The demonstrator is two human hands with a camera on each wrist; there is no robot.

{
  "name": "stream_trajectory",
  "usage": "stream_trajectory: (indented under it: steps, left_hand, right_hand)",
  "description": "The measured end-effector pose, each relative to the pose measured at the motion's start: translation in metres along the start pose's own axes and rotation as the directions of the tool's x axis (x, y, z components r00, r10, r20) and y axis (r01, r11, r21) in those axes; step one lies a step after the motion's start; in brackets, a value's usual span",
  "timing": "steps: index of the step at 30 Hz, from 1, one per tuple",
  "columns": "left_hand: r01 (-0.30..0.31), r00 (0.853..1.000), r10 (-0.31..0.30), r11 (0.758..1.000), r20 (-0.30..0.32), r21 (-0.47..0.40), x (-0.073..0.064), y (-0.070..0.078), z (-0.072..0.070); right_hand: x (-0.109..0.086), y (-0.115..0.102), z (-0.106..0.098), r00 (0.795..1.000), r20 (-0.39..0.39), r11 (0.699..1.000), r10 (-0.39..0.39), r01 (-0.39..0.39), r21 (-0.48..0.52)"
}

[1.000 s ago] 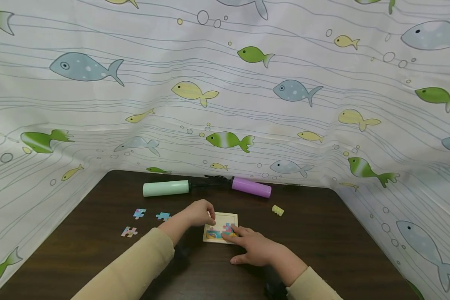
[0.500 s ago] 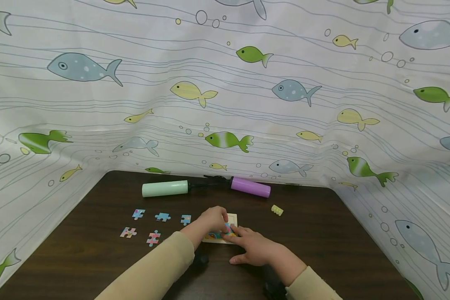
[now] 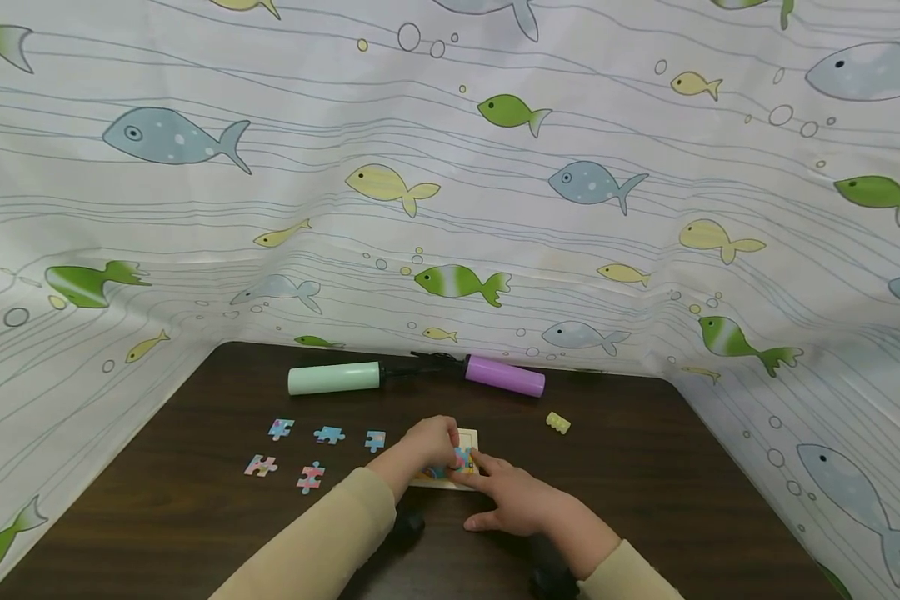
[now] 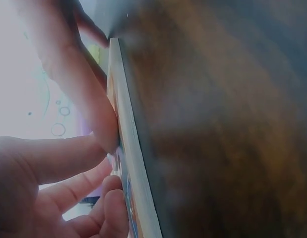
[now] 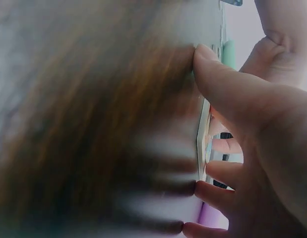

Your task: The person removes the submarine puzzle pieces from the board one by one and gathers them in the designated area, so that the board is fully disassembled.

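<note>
A small jigsaw tray (image 3: 471,432) with a pale wooden rim lies at the middle of the table. Colourful joined puzzle pieces (image 3: 435,472) fill its lower part. My left hand (image 3: 429,440) reaches over the tray, thumb and forefinger pinched together low on its surface; the puzzle piece between them is mostly hidden. The left wrist view shows these fingertips (image 4: 107,141) meeting just above the tray's face. My right hand (image 3: 521,500) lies spread at the lower right corner, with some fingers touching the tray and its thumb (image 5: 205,55) on the table.
Several loose puzzle pieces (image 3: 330,435) lie on the dark table (image 3: 157,508) to the left. A mint-green pump (image 3: 335,378) and a purple pump (image 3: 505,377) stretch along the back. A pale yellow toy block (image 3: 558,422) is at the right. Fish-print cloth (image 3: 450,217) surrounds the table.
My left hand has moved right and slightly down over the tray, uncovering two loose pieces on the left. The right hand stays at the tray's corner.
</note>
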State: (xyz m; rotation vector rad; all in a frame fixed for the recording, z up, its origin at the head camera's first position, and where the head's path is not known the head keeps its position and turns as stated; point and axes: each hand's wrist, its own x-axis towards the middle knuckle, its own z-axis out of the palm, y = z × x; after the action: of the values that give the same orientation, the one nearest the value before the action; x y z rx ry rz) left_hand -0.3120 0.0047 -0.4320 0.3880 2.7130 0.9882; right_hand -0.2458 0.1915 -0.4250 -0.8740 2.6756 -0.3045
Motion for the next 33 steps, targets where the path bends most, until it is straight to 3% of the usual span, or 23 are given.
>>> stream_trajectory:
  steps: [9,15,23,33]
  left_hand:
    - [0.008,1.000,-0.008,1.000,-0.002,0.015,0.0034,-0.0013,0.0016]
    - [0.003,1.000,-0.003,0.997,-0.003,-0.080,0.0042,-0.0051,0.0019]
    - [-0.021,1.000,0.021,0.969,-0.002,-0.246,0.0054,-0.0074,0.0032]
    - [-0.030,0.997,0.012,0.970,-0.073,-0.242,0.0054,-0.0097,-0.0041]
  right_hand:
    - [-0.0049,0.0043,-0.0001,1.000,0.003,1.000,0.007,-0.007,0.016]
    - [-0.0041,0.0044,0.0000,1.000,0.010,1.000,0.011,-0.011,0.017]
    - [-0.0041,0.0021,-0.0013,0.999,0.018,0.999,0.030,-0.031,0.015]
    - [-0.0021,0.0040,0.0004,0.999,0.017,0.999,0.033,-0.033,0.008]
